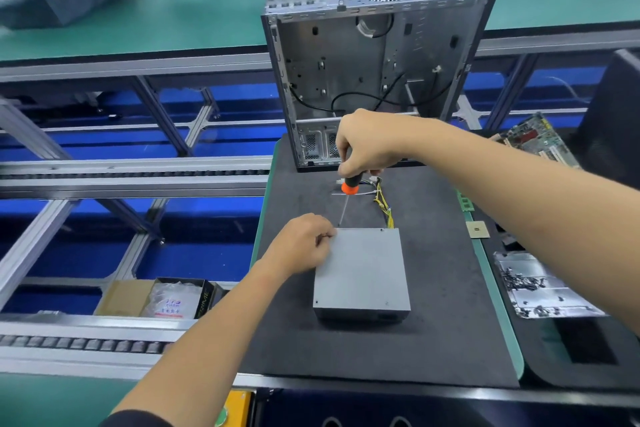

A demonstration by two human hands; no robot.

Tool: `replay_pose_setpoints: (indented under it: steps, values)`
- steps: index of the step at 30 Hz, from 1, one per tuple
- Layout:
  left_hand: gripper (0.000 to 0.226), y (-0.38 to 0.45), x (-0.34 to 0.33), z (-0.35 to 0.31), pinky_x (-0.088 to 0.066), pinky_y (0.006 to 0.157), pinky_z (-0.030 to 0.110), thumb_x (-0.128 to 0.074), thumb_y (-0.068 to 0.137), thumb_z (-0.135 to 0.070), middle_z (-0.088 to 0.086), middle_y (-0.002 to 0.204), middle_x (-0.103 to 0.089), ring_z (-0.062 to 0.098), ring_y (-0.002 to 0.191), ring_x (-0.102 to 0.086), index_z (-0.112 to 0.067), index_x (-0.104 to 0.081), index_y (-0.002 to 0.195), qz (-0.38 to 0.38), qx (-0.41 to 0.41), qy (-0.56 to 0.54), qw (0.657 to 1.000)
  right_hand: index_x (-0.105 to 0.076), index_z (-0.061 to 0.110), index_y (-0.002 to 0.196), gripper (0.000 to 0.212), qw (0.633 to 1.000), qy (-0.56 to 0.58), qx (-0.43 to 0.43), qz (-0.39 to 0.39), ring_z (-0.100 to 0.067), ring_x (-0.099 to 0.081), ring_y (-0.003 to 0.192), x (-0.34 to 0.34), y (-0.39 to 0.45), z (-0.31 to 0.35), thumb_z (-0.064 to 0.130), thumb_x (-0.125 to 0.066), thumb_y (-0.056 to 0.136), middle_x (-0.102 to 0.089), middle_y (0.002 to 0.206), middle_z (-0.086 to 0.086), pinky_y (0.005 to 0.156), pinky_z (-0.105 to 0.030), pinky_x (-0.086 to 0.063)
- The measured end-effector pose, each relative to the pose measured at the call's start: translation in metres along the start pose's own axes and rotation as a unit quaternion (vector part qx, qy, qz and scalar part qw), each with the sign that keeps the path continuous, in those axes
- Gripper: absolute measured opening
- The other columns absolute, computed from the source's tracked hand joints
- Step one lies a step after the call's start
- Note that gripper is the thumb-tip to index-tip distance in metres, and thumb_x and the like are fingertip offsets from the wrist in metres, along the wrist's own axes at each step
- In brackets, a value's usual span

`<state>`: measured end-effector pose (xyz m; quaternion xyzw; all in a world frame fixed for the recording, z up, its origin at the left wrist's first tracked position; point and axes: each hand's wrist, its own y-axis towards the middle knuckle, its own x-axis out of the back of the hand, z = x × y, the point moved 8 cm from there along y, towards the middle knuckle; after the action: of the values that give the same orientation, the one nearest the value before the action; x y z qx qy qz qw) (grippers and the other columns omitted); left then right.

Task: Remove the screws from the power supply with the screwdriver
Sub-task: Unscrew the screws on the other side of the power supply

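A grey metal power supply (362, 270) lies flat on the dark mat (433, 340), its yellow and black wires (382, 201) trailing away from its far edge. My right hand (367, 144) grips the black and orange handle of a screwdriver (349, 185) held nearly upright, its thin shaft running down to the far left corner of the box. Beside that corner my left hand (304, 243) rests against the box's left edge, fingers curled with the fingertips pinched together at the screwdriver tip. Whether a screw sits between them is hidden.
An empty computer case (377, 55) stands upright at the mat's far end. A metal tray (540, 288) with several loose screws lies at the right, a small chip (478, 229) and a circuit board (533, 142) beyond it. Conveyor rails (131, 177) and a cardboard box (156, 298) are at left.
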<state>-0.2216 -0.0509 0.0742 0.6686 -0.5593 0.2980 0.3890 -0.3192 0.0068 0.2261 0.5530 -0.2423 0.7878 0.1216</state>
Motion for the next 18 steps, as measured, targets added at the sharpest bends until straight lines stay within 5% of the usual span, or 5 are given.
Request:
replay_pose_setpoints:
  steps: [7,18]
  values:
    - [0.010,0.002,-0.006,0.029,-0.049,0.074,0.010,-0.070,0.083,-0.019,-0.013,0.085,-0.069,-0.003,0.082,-0.063,-0.022,-0.072,0.093,-0.033,0.174,-0.168,0.970,-0.067,0.007,0.071,0.014,1.000,0.004,0.001,-0.010,-0.009,-0.058,0.037,-0.007,0.002,0.001,0.019,-0.065,0.077,-0.058,0.039,0.005,0.035,-0.012,-0.034]
    - [0.016,0.007,-0.010,0.030,-0.039,0.072,-0.002,-0.062,0.089,-0.010,-0.022,0.084,-0.064,-0.014,0.084,-0.057,-0.022,-0.073,0.090,0.004,0.164,-0.161,0.973,-0.067,0.006,0.070,0.014,1.000,-0.006,0.013,-0.008,-0.012,-0.059,0.041,-0.007,0.003,0.005,0.018,-0.064,0.075,-0.059,0.041,0.003,0.036,-0.013,-0.033]
